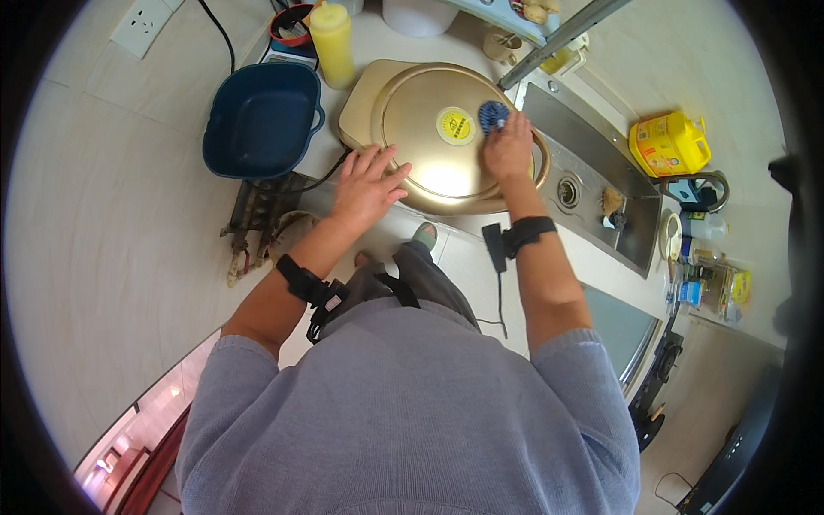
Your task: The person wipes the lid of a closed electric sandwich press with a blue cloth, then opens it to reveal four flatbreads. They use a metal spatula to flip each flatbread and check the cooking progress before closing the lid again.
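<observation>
A large gold-coloured lidded appliance (425,154), probably an electric griddle, lies on the counter before me, with a round yellow sticker (456,126) on its top. My right hand (510,151) presses a blue patterned cloth (493,116) onto the lid, right of the sticker. Fingers spread, my left hand (368,187) rests on the lid's near left edge and holds nothing. A black cord runs from beside the appliance, past the left hand. Both forearms wear black straps with small devices.
At the left stands a dark blue square pan (264,122); a yellow squeeze bottle (332,48) is behind it. The steel sink (586,187) borders the appliance on the right, with a yellow jug (669,145) beyond. A metal pole (560,45) slants over the back right.
</observation>
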Demonstrator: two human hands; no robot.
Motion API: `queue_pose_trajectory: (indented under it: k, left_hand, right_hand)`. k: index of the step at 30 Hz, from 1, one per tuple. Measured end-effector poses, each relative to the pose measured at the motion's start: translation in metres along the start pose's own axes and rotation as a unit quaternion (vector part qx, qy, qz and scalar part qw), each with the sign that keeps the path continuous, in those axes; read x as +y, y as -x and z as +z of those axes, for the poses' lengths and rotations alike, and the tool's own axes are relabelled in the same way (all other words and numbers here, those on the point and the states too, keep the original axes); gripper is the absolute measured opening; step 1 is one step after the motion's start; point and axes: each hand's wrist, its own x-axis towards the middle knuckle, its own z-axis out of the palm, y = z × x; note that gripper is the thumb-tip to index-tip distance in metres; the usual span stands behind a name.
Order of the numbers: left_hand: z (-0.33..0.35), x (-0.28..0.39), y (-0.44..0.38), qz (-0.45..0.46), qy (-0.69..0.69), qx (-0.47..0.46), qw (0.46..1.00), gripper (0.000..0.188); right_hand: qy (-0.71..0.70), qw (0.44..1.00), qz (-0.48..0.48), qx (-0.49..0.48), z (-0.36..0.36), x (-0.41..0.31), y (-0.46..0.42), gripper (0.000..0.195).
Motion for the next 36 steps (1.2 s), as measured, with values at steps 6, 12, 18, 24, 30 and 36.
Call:
queue_pose_trajectory:
  k: [6,12,18,24,30,36]
  left_hand:
    - [-0.005,-0.005,0.001,-0.002,0.001,-0.019,1.0,0.036]
    - [-0.005,-0.006,0.004,0.009,-0.005,0.004,1.0,0.038]
    - [-0.001,-0.001,0.009,0.024,-0.038,0.076,0.996,0.038]
    - [0.004,0.0,0.019,-0.005,-0.043,0.099,0.994,0.037]
    - [0.011,-0.005,0.028,-0.023,-0.08,0.071,0.994,0.028]
    - [0.008,-0.009,0.055,0.045,-0.03,0.022,0.998,0.022]
  right_hand:
    - [-0.169,0.963,-0.192,-0.088,-0.056,-0.117,0.055,0.064]
    - [-0.185,0.976,-0.108,-0.026,-0.043,-0.047,-0.005,0.05]
    - [-0.147,0.971,0.16,-0.097,0.009,-0.021,-0.099,0.042]
    - [-0.142,0.965,-0.19,-0.111,0.019,-0.143,-0.103,0.036]
    - [-0.239,0.893,-0.356,-0.14,-0.013,-0.161,-0.012,0.046]
    - [-0.228,0.888,-0.364,-0.163,-0.065,-0.142,0.049,0.041]
